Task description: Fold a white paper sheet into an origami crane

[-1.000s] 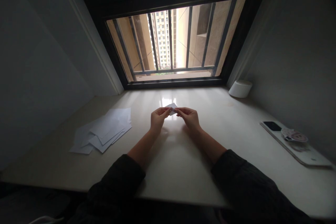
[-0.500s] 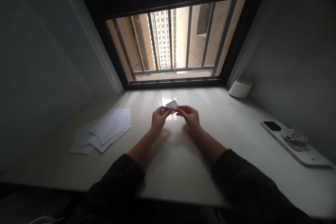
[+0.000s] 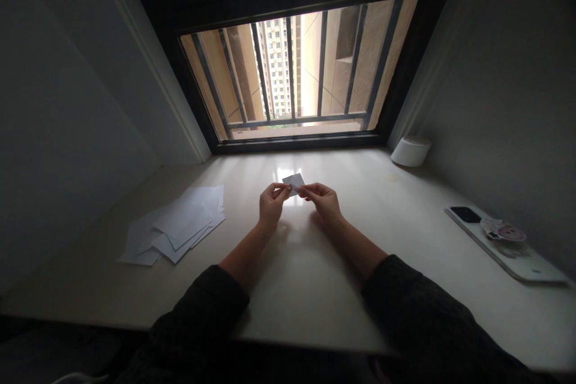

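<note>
A pale, glossy desk (image 3: 315,288) runs up to a barred window (image 3: 292,72), with dim walls closing in on both sides. Over the middle of the desk, towards its far edge, the left hand (image 3: 271,207) and the right hand (image 3: 324,203) meet fingertip to fingertip on a small white piece of paper (image 3: 294,180), held just above the surface. Each grip is narrow, with thumb and forefinger pinched on the paper's lower part while the rest sticks up towards the window.

The paper is held only by a thin margin, so an uneven pull between the two pinches would probably tear or crease it askew. A loosened pinch would drop it into the glare on the desk. The light from behind also makes its edges hard to judge.

A loose pile of white sheets (image 3: 177,225) lies near the left edge. A white round container (image 3: 410,151) stands at the far right corner. A phone (image 3: 504,243) lies flat along the right edge with a round sticker-like thing (image 3: 501,231) on it. All of these lie well apart from the hands.
</note>
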Tool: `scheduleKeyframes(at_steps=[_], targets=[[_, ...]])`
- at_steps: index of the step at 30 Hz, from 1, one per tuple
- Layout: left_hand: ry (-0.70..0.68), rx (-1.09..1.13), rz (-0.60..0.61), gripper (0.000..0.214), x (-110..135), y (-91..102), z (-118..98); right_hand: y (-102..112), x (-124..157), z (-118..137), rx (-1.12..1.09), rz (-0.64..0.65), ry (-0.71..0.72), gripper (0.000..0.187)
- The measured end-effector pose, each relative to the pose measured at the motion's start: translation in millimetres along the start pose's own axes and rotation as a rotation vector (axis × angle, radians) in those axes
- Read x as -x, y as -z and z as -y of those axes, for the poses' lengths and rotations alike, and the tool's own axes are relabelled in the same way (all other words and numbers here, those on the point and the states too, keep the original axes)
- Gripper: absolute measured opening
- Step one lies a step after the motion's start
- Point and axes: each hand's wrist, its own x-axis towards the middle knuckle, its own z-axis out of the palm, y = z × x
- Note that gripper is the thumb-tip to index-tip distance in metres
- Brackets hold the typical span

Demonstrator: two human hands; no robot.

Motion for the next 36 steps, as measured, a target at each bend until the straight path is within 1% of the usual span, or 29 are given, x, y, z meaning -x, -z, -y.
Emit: scheduleKeyframes(at_steps=[6, 12, 17, 21, 24, 31, 36], targets=[[-0.016, 0.018, -0.044, 0.025, 0.9, -0.8, 1.0, -0.1, 0.8, -1.1, 0.006, 0.023, -0.049, 0.034], [-0.013, 0.024, -0.046, 0.024, -0.3, 0.1, 4.0, 1.9, 0.4, -1.5, -0.01, 0.043, -0.119, 0.035], [-0.041, 0.007, -0.042, 0.025, -0.6, 0.9, 6.1, 2.8, -0.7, -2.4, -0.037, 0.037, -0.151, 0.039], [-0.04, -0.016, -0.053, 0.024, -1.2, 1.5, 8.7, 3.6, -2.0, -4.7, -0.048, 0.04, -0.174, 0.038], [-0.033, -0.026, -0.062, 0.024, -2.3, 2.4, 10.8, 4.1, -2.8, -6.1, -0.041, 0.041, -0.175, 0.038], [-0.01, -0.067, -0.088, 0.024, -4.5, 4.2, 12.8, 4.1, -2.5, -5.0, 0.01, 0.061, -0.13, 0.039], [0.003, -0.1, -0.028, 0.028, -5.3, 5.4, 16.5, 5.2, -3.1, -4.3, 0.015, 0.024, -0.112, 0.035]])
